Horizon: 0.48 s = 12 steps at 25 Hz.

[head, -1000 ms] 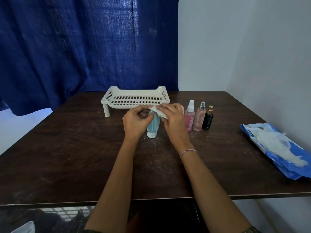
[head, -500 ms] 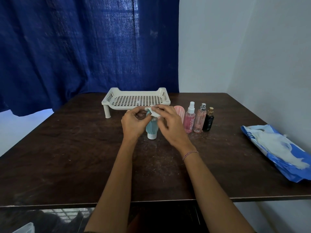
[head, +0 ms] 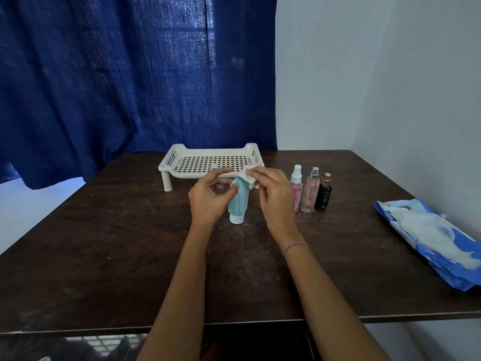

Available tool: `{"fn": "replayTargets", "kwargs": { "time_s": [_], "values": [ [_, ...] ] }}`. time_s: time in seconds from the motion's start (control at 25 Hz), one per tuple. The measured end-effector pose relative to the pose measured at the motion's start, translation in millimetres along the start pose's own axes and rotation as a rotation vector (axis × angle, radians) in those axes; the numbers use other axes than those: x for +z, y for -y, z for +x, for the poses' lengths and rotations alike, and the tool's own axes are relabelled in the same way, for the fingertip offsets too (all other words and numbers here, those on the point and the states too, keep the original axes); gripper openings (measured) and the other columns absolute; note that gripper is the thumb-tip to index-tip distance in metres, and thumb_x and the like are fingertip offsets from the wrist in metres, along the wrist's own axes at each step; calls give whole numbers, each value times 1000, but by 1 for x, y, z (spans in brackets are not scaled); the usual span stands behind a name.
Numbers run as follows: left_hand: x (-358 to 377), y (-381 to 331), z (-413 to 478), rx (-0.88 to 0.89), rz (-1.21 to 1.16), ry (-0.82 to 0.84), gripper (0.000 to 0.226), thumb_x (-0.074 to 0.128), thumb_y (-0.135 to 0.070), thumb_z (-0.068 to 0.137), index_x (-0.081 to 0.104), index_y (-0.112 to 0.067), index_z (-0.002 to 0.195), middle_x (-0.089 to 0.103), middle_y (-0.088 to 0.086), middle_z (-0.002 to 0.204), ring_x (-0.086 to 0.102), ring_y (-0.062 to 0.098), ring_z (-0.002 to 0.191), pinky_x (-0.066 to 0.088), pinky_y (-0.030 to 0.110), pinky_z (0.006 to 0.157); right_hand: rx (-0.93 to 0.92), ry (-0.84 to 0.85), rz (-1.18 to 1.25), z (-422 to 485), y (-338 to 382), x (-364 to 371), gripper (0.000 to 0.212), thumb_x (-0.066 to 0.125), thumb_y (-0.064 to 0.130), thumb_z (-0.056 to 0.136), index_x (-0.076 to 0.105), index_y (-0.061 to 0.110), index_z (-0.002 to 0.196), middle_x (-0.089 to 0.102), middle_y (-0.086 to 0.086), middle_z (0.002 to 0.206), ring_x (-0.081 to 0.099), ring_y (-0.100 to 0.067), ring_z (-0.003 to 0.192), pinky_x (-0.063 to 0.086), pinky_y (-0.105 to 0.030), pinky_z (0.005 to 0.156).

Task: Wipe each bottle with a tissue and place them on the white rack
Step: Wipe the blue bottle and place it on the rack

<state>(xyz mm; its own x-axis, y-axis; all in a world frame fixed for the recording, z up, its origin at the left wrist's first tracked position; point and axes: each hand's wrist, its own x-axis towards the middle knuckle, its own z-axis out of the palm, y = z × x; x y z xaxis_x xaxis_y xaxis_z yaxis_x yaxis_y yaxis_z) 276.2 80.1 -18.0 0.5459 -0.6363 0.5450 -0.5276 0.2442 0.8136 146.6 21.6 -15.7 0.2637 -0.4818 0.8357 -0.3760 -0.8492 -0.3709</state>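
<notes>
Teal bottle (head: 238,201) held between your hands.
Head view: your left hand (head: 208,201) grips it, cap-down on the desk (head: 104,243); your right hand (head: 273,196) pinches the tissue (head: 246,175) against its top. The white rack (head: 208,162) sits just beyond both hands, three spray bottles (head: 309,191) beside your right hand.

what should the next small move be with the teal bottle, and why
Probably slide the tissue down the side of the teal bottle with the right hand: the tissue sits only at its top end, while the left hand steadies it standing on its white cap.
</notes>
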Motion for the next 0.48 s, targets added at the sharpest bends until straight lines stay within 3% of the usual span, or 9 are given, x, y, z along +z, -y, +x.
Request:
{"fn": "replayTargets", "kwargs": {
  "time_s": [0.24,0.48],
  "values": [
    [0,0,-1,30,6,6,36,78,-19,73,64,-33,104,64,-13,74,61,-2,71,51,18,74,-45,93,49,-3,6,3,35,61,-7,80,67,8,111,65,-7,113,56,-18,109,29,-9,101],
    [1,6,1,60,-44,28,45,77,-14,74,63,-25,116,71,-3,84,67,8,83,54,25,82,-5,127,72,-1,1,4,34,58,-5,83,64,6,115,63,-9,119,55,-17,113,37,-19,101]
  ]
}}
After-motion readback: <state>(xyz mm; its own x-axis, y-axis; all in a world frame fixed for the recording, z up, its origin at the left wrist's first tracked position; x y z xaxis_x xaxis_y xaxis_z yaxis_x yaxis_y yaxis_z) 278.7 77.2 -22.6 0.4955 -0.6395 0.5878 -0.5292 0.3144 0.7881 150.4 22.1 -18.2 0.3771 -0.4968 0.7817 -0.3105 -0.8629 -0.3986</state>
